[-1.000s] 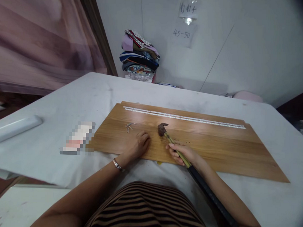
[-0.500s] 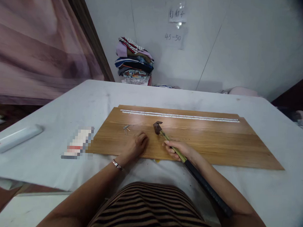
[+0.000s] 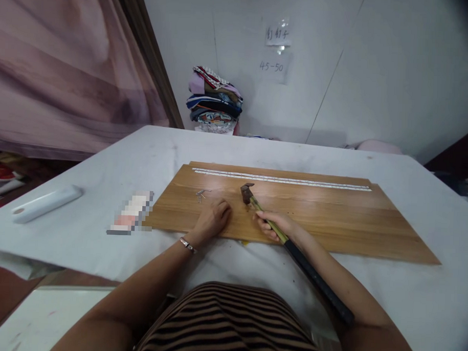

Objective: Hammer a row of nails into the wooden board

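My right hand [image 3: 272, 224] is wrapped round the yellow-green upper handle of a claw hammer [image 3: 313, 275]. The hammer's rusty head is raised a little above the wooden board [image 3: 332, 217], and its black grip lies back along my right forearm. On the board, left of the hammer head, rests my left hand [image 3: 216, 216], its fingers curled and closed. Their undersides face down, so I cannot see whether anything is in them. Just beyond that hand lies a small loose pile of nails [image 3: 201, 195]. Several small dark marks show on the board near my right hand.
Two white measuring strips [image 3: 280, 180] run along the board's far side. Left of the board, a blurred-out item [image 3: 131, 214] and a white elongated object [image 3: 46, 204] lie on the white-covered table [image 3: 173, 145]. Folded clothes [image 3: 215, 100] are stacked by the wall.
The head view has shifted slightly, so the table and board sit a little differently in the picture. Both hands keep nearly the same pose, and the hammer stays in my right hand.
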A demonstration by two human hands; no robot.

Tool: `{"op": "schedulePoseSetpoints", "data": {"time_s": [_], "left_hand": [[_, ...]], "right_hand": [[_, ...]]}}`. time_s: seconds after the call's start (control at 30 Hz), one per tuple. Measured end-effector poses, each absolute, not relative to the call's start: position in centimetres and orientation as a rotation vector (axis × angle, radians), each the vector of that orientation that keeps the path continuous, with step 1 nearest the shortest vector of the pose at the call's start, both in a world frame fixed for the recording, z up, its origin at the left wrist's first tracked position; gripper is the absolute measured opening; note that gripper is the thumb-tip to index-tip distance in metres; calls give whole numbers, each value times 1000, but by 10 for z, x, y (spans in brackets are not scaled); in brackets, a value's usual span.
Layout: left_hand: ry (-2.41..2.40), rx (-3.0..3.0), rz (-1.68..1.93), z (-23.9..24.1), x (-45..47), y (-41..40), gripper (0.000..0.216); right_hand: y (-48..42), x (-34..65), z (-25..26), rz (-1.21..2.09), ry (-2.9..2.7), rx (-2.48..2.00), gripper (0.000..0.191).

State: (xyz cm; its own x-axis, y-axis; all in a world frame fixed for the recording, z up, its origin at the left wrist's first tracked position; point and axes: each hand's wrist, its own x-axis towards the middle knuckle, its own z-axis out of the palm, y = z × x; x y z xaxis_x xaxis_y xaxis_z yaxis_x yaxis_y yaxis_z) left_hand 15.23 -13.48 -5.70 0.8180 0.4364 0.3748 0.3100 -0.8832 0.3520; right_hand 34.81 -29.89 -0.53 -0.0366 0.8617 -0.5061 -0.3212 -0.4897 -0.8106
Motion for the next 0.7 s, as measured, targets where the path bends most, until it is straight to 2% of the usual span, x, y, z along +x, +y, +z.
{"op": "schedulePoseSetpoints", "data": {"time_s": [0.7], "left_hand": [[651,2765,618,-58,156,-135,22]], "right_hand": [[-295,348,-19,1700,-646,-1293,39]]}}
